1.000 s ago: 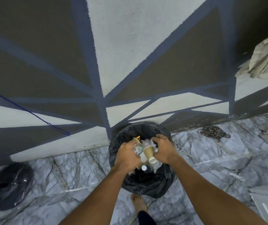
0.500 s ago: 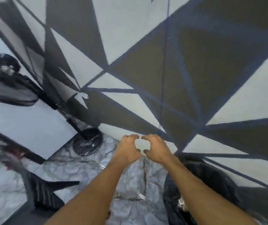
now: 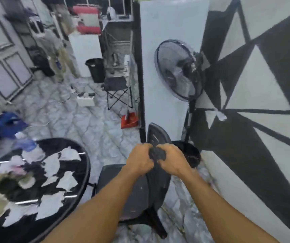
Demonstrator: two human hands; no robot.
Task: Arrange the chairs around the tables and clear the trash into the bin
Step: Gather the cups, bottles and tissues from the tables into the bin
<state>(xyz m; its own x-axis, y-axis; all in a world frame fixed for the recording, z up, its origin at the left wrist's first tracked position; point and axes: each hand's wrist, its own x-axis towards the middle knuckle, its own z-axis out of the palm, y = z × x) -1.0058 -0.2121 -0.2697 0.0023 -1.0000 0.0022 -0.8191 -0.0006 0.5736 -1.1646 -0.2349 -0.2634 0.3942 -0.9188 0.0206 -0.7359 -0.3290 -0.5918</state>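
A black plastic chair [image 3: 132,199] stands just below me, its back [image 3: 155,135] toward the painted wall. My left hand [image 3: 139,161] and my right hand [image 3: 173,161] are held close together in front of that back, fingers curled, with nothing clearly held. Blur hides whether they touch the chair. At the lower left is a round black table [image 3: 87,165] covered with torn paper scraps [image 3: 67,181] and other trash. A black bin [image 3: 96,69] stands far back by a white cabinet.
A standing fan [image 3: 177,71] and its round base [image 3: 189,151] are right of the chair, against a white panel [image 3: 167,85]. A red dustpan [image 3: 129,120], a folding stool [image 3: 117,92] and loose items lie on the marble floor. A person [image 3: 53,48] stands at the back left.
The view has swung left from the bag-lined bin, where both hands dropped cups and trash, to the chair and table. The hands are empty and still held together.
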